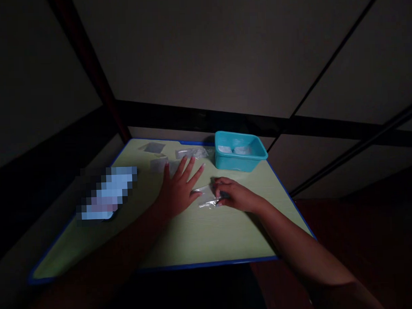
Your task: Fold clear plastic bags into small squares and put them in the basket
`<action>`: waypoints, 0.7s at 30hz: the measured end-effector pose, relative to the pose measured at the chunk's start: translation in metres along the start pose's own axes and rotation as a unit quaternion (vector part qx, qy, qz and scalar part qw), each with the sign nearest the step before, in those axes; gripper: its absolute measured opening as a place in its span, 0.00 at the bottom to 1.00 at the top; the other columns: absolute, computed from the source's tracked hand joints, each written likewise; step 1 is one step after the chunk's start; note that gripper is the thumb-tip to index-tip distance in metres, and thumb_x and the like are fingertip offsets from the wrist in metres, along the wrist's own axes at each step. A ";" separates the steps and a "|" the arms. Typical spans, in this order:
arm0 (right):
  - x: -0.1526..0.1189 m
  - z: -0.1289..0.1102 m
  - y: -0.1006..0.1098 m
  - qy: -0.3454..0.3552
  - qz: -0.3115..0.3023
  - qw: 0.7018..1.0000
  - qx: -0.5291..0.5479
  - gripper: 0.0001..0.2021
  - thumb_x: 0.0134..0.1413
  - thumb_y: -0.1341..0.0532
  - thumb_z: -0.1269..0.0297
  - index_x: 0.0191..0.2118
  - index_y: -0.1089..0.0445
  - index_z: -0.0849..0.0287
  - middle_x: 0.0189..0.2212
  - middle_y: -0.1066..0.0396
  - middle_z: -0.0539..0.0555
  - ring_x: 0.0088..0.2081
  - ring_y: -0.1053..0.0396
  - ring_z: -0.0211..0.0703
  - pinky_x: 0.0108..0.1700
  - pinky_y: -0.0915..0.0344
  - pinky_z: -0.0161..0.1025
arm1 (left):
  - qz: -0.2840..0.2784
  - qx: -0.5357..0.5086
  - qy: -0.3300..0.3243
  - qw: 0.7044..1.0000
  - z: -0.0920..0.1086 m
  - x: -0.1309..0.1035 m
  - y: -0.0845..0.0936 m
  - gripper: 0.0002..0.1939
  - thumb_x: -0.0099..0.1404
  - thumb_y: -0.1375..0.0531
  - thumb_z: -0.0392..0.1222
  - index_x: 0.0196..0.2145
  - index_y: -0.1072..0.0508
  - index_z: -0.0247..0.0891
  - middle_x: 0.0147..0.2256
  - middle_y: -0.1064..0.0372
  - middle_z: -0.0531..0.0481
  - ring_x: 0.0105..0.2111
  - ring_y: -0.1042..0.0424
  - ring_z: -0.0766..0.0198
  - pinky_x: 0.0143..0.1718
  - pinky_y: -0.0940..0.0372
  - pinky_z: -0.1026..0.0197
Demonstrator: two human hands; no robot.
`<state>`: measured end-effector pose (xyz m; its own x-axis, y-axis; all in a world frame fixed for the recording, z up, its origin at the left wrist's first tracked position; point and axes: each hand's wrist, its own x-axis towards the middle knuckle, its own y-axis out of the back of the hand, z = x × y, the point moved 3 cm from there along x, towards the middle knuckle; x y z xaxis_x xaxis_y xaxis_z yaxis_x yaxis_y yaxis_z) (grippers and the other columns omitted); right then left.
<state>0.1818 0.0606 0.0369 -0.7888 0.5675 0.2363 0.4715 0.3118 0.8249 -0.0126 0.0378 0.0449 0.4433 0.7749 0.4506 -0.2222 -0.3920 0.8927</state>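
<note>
My left hand [180, 189] lies spread over the middle of the table, its thumb touching the left edge of a clear plastic bag [207, 197]. My right hand [236, 195] has its fingers curled around the right end of that bag. Beyond my left fingertips lies another clear bag [192, 153]. Thin pale squares, one at the back [154, 147] and one nearer [158, 164], rest to the left of it. A turquoise basket [238, 163] behind my right hand holds white items.
The pale green table [209, 244] has a blue edge. A blurred-out, bright flat object [109, 194] lies on its left side. Behind the table stands a wall with dark bands.
</note>
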 end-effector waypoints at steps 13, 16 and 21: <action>0.002 -0.003 -0.002 0.003 0.015 1.000 0.015 0.03 0.52 0.40 0.68 0.29 0.32 0.58 0.35 0.33 0.57 0.42 0.35 0.46 0.45 0.37 0.43 | -0.004 0.025 0.014 1.000 -0.003 -0.009 -0.011 0.36 0.61 0.47 0.60 0.63 0.49 0.44 0.64 0.59 0.40 0.63 0.59 0.45 0.58 0.66 0.34; 0.001 -0.002 -0.003 0.001 0.019 1.000 0.019 0.04 0.54 0.42 0.66 0.30 0.32 0.58 0.36 0.33 0.57 0.43 0.35 0.47 0.45 0.38 0.44 | -0.010 0.011 -0.007 1.000 -0.003 -0.010 -0.012 0.34 0.63 0.48 0.57 0.63 0.49 0.43 0.65 0.60 0.39 0.64 0.60 0.47 0.58 0.66 0.33; 0.001 0.001 -0.005 0.005 0.027 0.999 0.020 0.06 0.56 0.43 0.63 0.30 0.35 0.57 0.34 0.34 0.57 0.40 0.36 0.47 0.42 0.38 0.44 | -0.023 -0.004 -0.041 0.999 -0.001 -0.007 -0.013 0.33 0.63 0.48 0.56 0.62 0.47 0.41 0.65 0.61 0.40 0.64 0.61 0.48 0.57 0.68 0.31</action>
<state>0.1788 0.0604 0.0325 -0.7657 0.5767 0.2847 0.5282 0.3113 0.7900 -0.0137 0.0377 0.0297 0.5236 0.7484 0.4071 -0.2056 -0.3527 0.9129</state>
